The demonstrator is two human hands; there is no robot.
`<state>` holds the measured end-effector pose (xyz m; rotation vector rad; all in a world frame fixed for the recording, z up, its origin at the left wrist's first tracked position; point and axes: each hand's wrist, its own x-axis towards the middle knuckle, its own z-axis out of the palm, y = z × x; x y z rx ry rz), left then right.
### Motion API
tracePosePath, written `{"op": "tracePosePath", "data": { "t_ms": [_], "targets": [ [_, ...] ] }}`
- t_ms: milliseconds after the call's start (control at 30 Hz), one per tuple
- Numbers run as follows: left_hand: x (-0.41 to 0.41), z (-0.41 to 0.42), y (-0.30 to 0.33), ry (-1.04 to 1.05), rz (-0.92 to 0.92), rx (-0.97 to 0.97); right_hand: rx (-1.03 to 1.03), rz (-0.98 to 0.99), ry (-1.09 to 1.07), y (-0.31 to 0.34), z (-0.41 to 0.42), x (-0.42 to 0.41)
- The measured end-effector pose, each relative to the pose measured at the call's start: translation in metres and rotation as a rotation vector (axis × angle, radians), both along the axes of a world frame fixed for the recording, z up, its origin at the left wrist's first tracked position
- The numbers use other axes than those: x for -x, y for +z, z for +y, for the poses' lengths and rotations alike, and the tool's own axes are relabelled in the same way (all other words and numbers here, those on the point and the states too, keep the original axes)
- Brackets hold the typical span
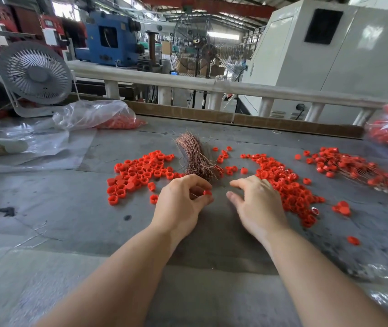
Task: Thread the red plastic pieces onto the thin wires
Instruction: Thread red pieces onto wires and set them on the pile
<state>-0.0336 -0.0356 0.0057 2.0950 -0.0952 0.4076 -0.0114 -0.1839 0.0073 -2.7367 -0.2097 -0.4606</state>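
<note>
One red plastic piece (207, 192) being pinched in the left hand (181, 204), fingers curled round it, just this side of the wire bundle (194, 159) on the worktop (46, 197). Right hand (255, 200) hovering loose-fingered and seemingly empty, though a faint thin wire cannot be ruled out. Probably best: keeping the piece's hole facing right, steadying both wrists on the worktop, feeding the wire tip straight through.
</note>
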Motion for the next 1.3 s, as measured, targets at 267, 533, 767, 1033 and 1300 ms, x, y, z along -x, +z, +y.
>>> {"op": "tracePosePath", "data": {
  "t_ms": [267, 533, 767, 1033, 1300],
  "targets": [
    [0.001, -0.001, 0.001, -0.003, -0.012, -0.008, -0.025, 0.051, -0.005, 0.002, 0.003, 0.001],
    [0.0, 0.0, 0.001, -0.043, 0.008, 0.196, -0.425, 0.001, 0.19, 0.007, 0.003, 0.006],
    [0.004, -0.001, 0.005, -0.134, 0.027, 0.369, -0.663, 0.099, 0.355, 0.014, 0.002, 0.008],
    [0.007, -0.005, 0.009, -0.202, 0.088, 0.505, -0.879, -0.005, 0.372, 0.018, 0.002, 0.009],
    [0.011, -0.009, 0.013, -0.308, 0.136, 0.409, -1.366, 0.162, 0.461, 0.026, -0.001, 0.011]
  ]
}}
